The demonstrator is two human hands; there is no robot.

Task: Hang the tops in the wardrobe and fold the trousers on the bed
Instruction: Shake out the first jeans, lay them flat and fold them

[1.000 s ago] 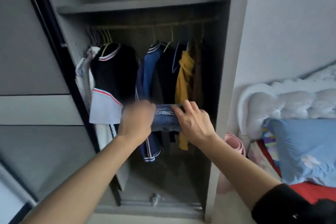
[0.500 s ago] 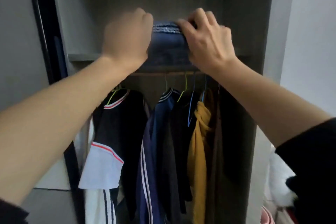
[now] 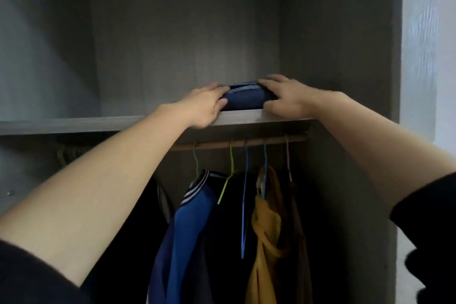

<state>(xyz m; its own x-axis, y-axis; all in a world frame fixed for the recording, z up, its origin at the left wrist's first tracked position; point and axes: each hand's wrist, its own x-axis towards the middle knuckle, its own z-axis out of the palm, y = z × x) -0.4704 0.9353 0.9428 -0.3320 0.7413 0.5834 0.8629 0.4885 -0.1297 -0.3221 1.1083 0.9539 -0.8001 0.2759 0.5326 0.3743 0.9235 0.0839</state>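
Gripped between left hand (image 3: 204, 103) and right hand (image 3: 286, 99), fingers curled over either end, thumbs at the front: folded blue trousers (image 3: 244, 100). Lay at the front edge of the wardrobe shelf (image 3: 98, 124). Hung below from the rail (image 3: 271, 142): blue jacket (image 3: 190, 217), yellow top (image 3: 269, 229).

Shelf (image 3: 74, 124) free left of trousers (image 3: 243, 101); hanging tops (image 3: 192, 217) crowd below rail (image 3: 271, 142).

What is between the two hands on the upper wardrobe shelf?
The folded blue trousers, lying on the shelf; the left hand and right hand each hold one end. Head view.
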